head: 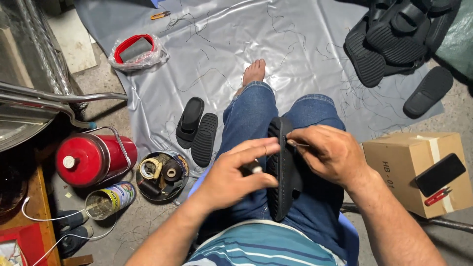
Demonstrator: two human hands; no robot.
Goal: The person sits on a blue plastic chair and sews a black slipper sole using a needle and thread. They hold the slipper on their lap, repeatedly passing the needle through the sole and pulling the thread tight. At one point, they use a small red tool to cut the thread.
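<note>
The person sits with a black ribbed rubber sandal standing on edge along the lap, between the two denim-clad thighs, its sole edge turned upward and its toe end pointing away toward the bare foot stretched out on the grey plastic sheet. The left hand presses flat against the sandal's left side, fingers together and extended, with a small pale-tipped tool handle caught under them; whether it is truly gripped cannot be told. The right hand is pinched closed on a thin metal needle or awl whose tip meets the sandal's upper edge. Room to move is tight on the left: a red metal cylinder with a wire handle, an open printed tin can and a round tin of thread spools and tape sit near the left knee, with a loose pair of black sandals just beyond them. On the right, a brown cardboard box carrying a black phone and a small red tool stands close beside the right forearm. Ahead, the sheet is open but littered with dark thread scraps, a heap of black sandals lies at its far right corner, and a red-rimmed container in a clear bag at its far left.
</note>
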